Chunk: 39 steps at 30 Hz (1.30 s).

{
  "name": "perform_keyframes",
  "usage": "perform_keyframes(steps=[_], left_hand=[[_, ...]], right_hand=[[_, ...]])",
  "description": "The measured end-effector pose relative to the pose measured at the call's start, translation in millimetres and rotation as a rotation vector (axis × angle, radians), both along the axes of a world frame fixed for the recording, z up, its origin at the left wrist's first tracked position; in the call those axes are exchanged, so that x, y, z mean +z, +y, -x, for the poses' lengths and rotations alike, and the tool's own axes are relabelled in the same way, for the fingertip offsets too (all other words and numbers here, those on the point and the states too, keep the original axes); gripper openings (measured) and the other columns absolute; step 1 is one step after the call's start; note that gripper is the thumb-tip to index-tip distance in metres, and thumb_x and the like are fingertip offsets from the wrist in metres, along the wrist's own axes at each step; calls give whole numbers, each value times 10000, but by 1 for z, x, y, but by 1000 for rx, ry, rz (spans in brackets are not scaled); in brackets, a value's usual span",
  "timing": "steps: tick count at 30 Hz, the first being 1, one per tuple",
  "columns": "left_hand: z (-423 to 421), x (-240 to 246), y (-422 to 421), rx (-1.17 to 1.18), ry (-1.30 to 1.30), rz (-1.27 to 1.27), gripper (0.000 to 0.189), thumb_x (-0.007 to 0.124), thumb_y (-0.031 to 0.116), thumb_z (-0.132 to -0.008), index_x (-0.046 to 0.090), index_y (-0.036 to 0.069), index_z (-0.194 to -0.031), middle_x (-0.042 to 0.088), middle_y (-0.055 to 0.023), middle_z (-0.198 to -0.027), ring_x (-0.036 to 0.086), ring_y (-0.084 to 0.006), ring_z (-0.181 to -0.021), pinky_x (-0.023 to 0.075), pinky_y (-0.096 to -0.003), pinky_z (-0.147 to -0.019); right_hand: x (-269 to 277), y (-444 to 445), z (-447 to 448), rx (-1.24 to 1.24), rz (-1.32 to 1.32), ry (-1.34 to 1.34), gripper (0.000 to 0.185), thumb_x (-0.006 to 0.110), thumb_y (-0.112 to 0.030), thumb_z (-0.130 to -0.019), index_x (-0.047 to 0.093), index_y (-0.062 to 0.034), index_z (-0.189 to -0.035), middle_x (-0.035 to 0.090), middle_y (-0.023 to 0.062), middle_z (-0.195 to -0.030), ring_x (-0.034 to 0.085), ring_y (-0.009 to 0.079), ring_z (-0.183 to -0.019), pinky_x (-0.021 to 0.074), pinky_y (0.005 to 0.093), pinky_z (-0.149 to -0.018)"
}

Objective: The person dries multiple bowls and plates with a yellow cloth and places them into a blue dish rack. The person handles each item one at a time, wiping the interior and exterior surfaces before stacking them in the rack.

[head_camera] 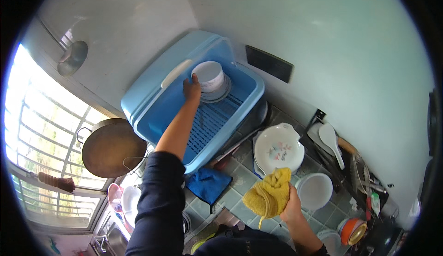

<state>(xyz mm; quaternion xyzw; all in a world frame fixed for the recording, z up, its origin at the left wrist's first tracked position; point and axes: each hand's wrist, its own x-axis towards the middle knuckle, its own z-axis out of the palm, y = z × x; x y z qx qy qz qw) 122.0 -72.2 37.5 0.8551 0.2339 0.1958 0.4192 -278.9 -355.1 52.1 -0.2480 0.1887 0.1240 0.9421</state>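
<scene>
My left hand (192,89) reaches into a light blue plastic dish bin (258,86), and a fingertip meets the left side of a white bowl (209,76). Whether the hand grips the bowl cannot be made out. Under the bowl lies a stack of white dishes (216,96) on the bin's slotted floor. My right hand (292,204) holds a bunched yellow cloth (268,195) over the tiled counter. Just beyond the cloth is a white dish with a floral print (277,150). To the right of the cloth stand nested white bowls (315,191).
A blue cloth (209,183) lies before the bin. A wok (114,148) leans near the barred window (48,124). Along the right wall are a white rice paddle (328,140) and other utensils. A metal sink (117,237) is at lower left, orange bowls (351,230) at lower right.
</scene>
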Motion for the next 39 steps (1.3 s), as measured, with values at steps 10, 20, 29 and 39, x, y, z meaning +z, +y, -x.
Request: perform_keyframes(steps=[10, 20, 29, 39], left_hand=[[265, 61, -106, -900, 24, 348, 407, 545, 130, -884, 454, 45, -1271, 530, -19, -844, 495, -63, -603, 406, -198, -458], [360, -34, -203, -1205, 611, 430, 623, 647, 370, -804, 473, -48, -1232, 600, -120, -847, 633, -160, -649, 519, -278, -503], [332, -51, -286, -1261, 736, -30, 533, 654, 327, -749, 543, -50, -1109, 650, -180, -894, 665, -236, -657, 555, -321, -472], [333, -33, -291, -1235, 833, 127, 381, 554, 101, -757, 524, -76, -1092, 643, -207, -810, 653, -253, -537, 544, -302, -431]], right_hand=[[-5, -7, 52, 6, 50, 162, 379, 446, -312, -954, 514, -30, -1198, 593, 83, -1116, 576, 174, -1011, 482, 327, -874], [-2, -46, 146, -21, 1095, 50, 336, 504, -282, -940, 646, 12, -1019, 648, 57, -881, 587, 96, -783, 479, 243, -719], [-72, -52, 197, -84, 1363, 317, 680, 626, -326, -822, 332, -14, -1350, 598, 177, -942, 585, 270, -820, 457, 352, -755], [-53, -101, 130, -62, 1330, 174, 955, 667, -270, -739, 77, 2, -1438, 270, 269, -1424, 315, 346, -1317, 256, 341, -1075]])
